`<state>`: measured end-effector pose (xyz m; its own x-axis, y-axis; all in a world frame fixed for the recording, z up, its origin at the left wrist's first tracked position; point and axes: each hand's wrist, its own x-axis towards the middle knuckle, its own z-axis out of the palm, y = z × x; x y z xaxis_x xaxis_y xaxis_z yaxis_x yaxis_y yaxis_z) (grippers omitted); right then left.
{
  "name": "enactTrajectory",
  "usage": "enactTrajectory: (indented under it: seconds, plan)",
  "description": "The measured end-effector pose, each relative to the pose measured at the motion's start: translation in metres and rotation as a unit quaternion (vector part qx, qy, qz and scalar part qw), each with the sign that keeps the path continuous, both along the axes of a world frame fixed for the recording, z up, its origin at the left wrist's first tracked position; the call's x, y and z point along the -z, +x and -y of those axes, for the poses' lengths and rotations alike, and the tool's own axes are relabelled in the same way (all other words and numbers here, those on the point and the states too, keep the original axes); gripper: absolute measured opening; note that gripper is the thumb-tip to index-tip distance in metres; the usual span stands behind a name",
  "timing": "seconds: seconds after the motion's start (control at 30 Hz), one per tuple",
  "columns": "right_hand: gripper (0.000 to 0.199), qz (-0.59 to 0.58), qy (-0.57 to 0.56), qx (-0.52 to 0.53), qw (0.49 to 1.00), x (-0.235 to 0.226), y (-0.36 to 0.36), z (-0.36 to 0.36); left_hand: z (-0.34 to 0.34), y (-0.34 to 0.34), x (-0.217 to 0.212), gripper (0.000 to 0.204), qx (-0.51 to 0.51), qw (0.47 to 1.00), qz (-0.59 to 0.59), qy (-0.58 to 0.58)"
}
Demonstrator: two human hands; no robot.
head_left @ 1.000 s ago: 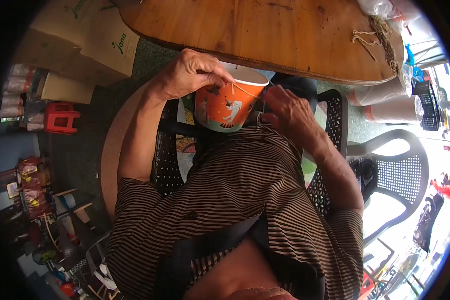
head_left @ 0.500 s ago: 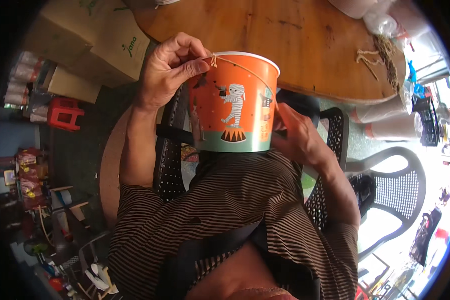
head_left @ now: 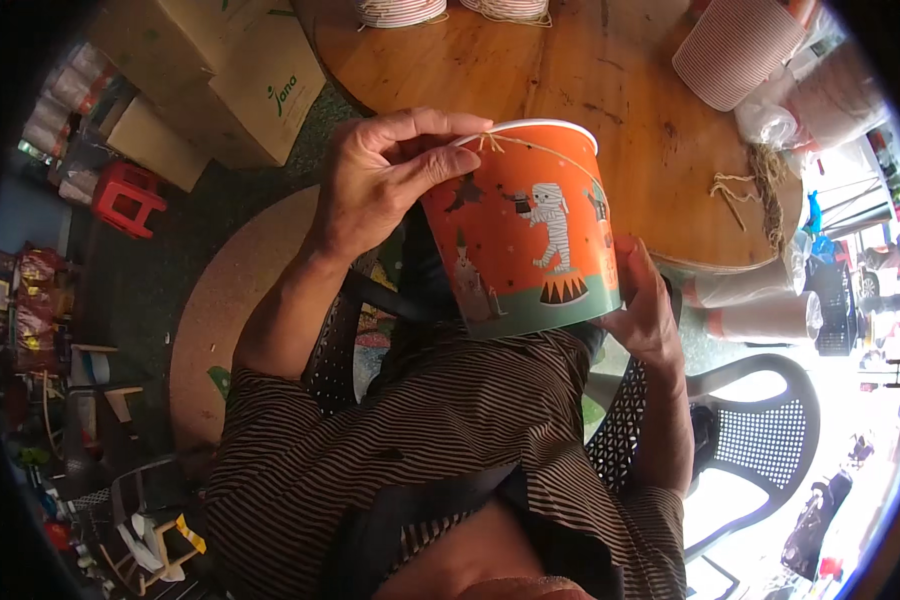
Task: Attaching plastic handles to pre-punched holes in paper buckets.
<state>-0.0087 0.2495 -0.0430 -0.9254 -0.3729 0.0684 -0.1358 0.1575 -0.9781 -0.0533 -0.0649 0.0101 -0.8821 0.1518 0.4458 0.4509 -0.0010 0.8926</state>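
Observation:
I hold an orange paper bucket (head_left: 530, 235) printed with cartoon figures and a green band at its base, upright in front of my chest. My left hand (head_left: 385, 175) pinches a thin twine cord at the bucket's white rim, thumb and fingers pressed together on it. My right hand (head_left: 645, 310) cups the bucket's lower right side and bottom. The twine runs across the rim. Inside of the bucket is hidden.
A round wooden table (head_left: 610, 90) lies ahead with stacked paper containers (head_left: 735, 45), a loose bundle of twine (head_left: 760, 190) and plastic bags. Cardboard boxes (head_left: 240, 80) and a red stool (head_left: 125, 195) stand at left. A black plastic chair (head_left: 760, 440) is at right.
The bucket has come up from my lap to chest height and closer to the camera. My left hand stayed at the rim on the twine; my right hand shifted under the base.

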Motion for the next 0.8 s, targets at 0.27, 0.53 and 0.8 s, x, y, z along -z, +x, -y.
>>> enactTrajectory:
  seconds: [0.27, 0.53, 0.8]
  plan:
    - [0.063, -0.018, 0.035, 0.005, 0.999, 0.023, -0.007, 0.001, 0.006, -0.001, 0.003, 0.017, -0.006, 0.989, -0.134, -0.065]
    - [0.059, -0.24, 0.231, 0.077, 0.94, 0.045, -0.012, 0.003, 0.013, -0.001, 0.004, 0.03, 0.143, 0.989, 0.032, -0.022]
    - [0.059, -0.335, 0.235, 0.11, 0.906, 0.056, -0.02, 0.006, 0.01, 0.001, -0.001, 0.031, 0.098, 0.989, 0.033, -0.103]
